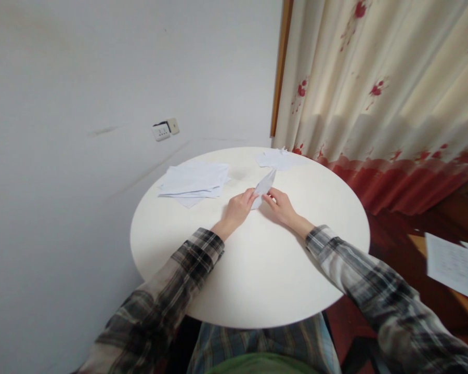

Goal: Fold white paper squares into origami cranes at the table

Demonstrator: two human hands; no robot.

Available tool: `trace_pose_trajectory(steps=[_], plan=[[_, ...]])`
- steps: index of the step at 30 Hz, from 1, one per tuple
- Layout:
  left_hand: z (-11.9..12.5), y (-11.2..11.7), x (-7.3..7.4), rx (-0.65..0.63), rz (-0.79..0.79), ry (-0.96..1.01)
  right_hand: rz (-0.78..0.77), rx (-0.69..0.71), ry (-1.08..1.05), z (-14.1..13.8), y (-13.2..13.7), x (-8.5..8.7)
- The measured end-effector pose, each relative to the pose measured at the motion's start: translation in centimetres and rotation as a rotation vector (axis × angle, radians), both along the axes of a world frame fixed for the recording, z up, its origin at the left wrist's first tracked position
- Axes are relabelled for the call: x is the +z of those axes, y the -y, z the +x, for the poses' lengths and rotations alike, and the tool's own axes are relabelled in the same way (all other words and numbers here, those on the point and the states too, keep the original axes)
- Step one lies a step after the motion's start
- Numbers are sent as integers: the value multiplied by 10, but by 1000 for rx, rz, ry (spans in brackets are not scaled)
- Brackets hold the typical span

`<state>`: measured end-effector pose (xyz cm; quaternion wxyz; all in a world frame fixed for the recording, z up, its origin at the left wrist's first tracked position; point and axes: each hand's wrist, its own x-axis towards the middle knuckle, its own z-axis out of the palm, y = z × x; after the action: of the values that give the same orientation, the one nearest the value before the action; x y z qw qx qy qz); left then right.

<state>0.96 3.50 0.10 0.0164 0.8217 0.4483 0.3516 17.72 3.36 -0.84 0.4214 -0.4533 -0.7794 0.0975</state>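
Observation:
A narrow, pointed piece of folded white paper (265, 184) lies on the round white table (257, 270), its tip aimed away from me. My left hand (239, 206) pinches its near end from the left, fingers closed on it. From the right, my right hand (281, 205) grips the same near end, fingers curled. Both sleeves are plaid.
A loose stack of white sheets (195, 182) lies on the table's far left. Several folded or crumpled paper pieces (278, 158) sit at the far edge. A grey wall with a socket (165, 129) is behind; a floral curtain (374, 93) hangs right. More paper (454, 265) lies on a wooden surface at right.

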Motion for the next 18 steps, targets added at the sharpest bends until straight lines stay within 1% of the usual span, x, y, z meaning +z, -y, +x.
trace_pose_trajectory(steps=[2, 4, 7, 9, 11, 13, 14, 16, 18], plan=[[0, 1, 0, 42, -63, 0, -30, 14, -4, -1, 3, 1], [0, 1, 0, 54, -100, 28, -61, 14, -9, -2, 4, 1], [1, 1, -1, 8, -153, 142, -95, 7, -27, -2, 6, 1], [4, 0, -4, -56, -219, 292, -111, 19, -74, -2, 7, 2], [9, -1, -6, -123, -343, 493, -137, 31, -152, -2, 6, 1], [13, -2, -8, -182, -526, 682, -189, 44, -255, -3, 3, 0], [15, -2, -8, -201, -612, 743, -227, 56, -312, -4, 2, -1], [15, -3, -9, -223, -733, 808, -331, 111, -434, -5, -2, -3], [14, -4, -10, -239, -777, 835, -483, 189, -572, -6, -4, -3]])
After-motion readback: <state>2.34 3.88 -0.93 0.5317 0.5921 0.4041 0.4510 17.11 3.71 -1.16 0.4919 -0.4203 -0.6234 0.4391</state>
